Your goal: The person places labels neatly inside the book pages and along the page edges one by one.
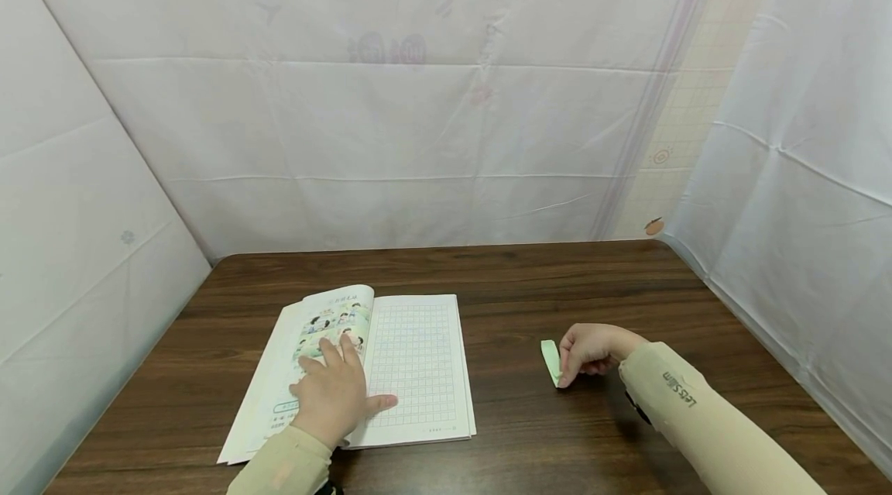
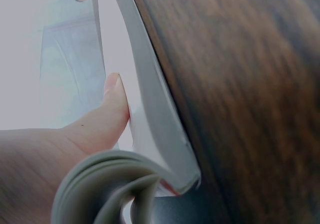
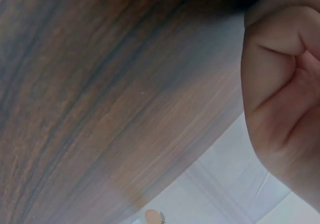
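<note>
An open book lies on the left half of the table, its left page printed with coloured pictures and its right page ruled in a grid. My left hand rests spread on it, fingers on the picture page and thumb reaching onto the grid page. In the left wrist view the thumb lies along the page above the thick book edge, with curled pages below it. To the right, my right hand pinches the near end of a pale green paper strip at the tabletop. The strip is outside the right wrist view.
The dark wood-grain table carries the book and the strip, with a gap of tabletop between them. White patterned sheeting hangs behind the table and along both sides.
</note>
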{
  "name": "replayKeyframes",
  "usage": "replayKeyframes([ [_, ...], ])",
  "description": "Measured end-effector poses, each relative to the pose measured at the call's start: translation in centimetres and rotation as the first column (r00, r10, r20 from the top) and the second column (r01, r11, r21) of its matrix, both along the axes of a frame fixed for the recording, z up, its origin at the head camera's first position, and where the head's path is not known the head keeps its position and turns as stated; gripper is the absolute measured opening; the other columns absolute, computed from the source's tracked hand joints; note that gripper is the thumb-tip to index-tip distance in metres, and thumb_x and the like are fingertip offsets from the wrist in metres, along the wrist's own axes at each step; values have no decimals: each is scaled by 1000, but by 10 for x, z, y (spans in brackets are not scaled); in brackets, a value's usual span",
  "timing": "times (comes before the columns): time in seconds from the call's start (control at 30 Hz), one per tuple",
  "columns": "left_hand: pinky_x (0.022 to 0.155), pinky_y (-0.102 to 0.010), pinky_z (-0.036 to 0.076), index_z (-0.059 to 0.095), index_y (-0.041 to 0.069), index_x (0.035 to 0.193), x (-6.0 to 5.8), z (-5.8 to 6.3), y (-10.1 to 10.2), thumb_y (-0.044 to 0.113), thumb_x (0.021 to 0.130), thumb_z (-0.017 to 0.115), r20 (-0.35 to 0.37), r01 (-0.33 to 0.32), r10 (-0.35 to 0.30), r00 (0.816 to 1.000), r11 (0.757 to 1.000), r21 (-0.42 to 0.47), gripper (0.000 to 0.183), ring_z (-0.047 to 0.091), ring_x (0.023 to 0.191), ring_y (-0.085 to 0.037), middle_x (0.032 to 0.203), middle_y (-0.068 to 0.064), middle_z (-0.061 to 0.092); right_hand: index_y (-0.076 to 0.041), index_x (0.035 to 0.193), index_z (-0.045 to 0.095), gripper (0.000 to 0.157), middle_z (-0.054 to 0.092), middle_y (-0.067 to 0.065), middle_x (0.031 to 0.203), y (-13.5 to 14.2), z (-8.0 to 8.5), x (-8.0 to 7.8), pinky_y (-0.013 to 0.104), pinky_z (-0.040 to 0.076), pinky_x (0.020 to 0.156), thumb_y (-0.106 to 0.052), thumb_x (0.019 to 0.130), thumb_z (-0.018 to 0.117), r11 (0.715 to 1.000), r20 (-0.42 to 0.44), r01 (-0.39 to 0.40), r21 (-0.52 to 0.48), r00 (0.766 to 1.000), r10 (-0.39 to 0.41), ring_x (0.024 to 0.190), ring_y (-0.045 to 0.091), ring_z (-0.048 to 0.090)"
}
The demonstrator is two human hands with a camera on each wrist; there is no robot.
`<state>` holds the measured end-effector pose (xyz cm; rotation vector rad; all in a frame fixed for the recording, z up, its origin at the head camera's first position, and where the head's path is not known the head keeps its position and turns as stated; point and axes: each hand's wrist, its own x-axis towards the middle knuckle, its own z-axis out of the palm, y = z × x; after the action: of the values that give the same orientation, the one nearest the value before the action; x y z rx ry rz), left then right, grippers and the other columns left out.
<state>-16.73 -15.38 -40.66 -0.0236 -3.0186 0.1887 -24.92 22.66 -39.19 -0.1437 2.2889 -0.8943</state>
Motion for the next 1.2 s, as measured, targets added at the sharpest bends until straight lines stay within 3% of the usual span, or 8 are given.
replayKeyframes([
  [0.27,65,-69,52,41,-18,139,1,1,0,79,65,69,18,-12,12,1000,1000,16,125,49,109,-71,134,-47,43,-11,73,63,13,46,-5,56,1,-1,3,19,30,44,-14,80,74,994,-43,47,-98,998,-51,46,6,35],
  [0.53,66,-69,52,41,-18,139,0,0,-1,78,66,70,22,-12,12,1000,1000,20,123,48,109,-71,134,-48,43,-7,83,66,9,51,-3,62,6,-6,2,20,37,47,-15,87,68,980,-87,97,-174,990,-113,50,7,43],
  [0.77,66,-69,52,41,-18,139,-1,0,0,78,66,70,23,-12,12,1000,1000,18,124,49,109,-71,134,-47,43,-4,85,66,10,57,-1,65,6,-10,4,20,43,49,-14,88,67,963,-69,177,-203,978,-195,51,7,47],
  [1.2,65,-69,52,42,-17,139,1,0,0,79,64,70,7,-13,13,1000,1000,14,125,50,109,-70,134,-46,44,-2,90,63,7,66,4,69,1,-12,4,22,52,54,-9,88,64,933,-17,245,-265,966,-259,53,9,56],
])
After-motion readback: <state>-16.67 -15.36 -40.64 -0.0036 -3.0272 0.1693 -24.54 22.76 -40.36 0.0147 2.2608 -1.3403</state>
